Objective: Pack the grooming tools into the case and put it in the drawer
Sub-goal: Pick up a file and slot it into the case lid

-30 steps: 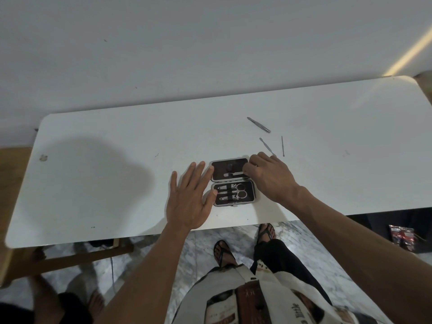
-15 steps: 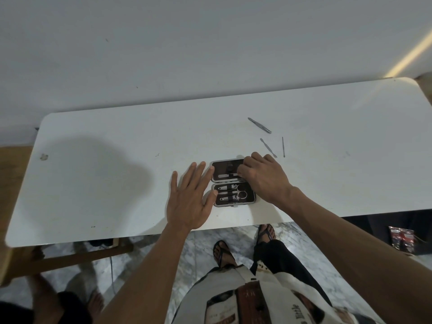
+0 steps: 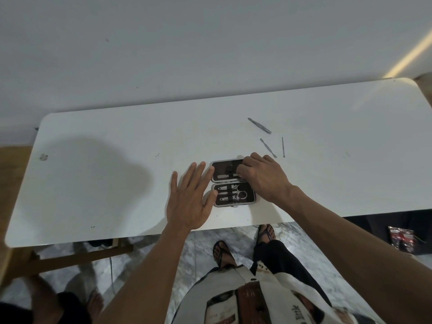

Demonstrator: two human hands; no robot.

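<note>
Left hand (image 3: 190, 199): lies flat and spread on the table (image 3: 117, 183), holding nothing; its fingertips touch the left edge of the case (image 3: 233, 183), which I judge steadies it.
Case: lies open near the table's front edge, between the two hands, with two dark-lined halves, one nearer and one farther.
Near half: holds several metal tools under a strap; scissors (image 3: 238, 195) and what look like clippers show, the rest too small to name.
Right hand (image 3: 263, 177): curled, knuckles up, over the right end of the far half, fingertips pressed down by a slim file (image 3: 225, 176) lying there. Whether it pinches the file or only pushes it I cannot tell.
Loose tools: three lie on the table beyond the right hand, well outside the case, namely tweezers (image 3: 260, 125) farthest, then a pusher (image 3: 268, 148) and a thin pick (image 3: 282, 147) side by side, apart.
Done: by my reading, most tools are packed and one is being seated in the far half.
Left: the three loose tools, closing the case, then the drawer.
Hidden: the right hand covers the far half's right end and its own fingertips.
Not seen: no drawer is in view; the table's underside is barely visible.
</note>
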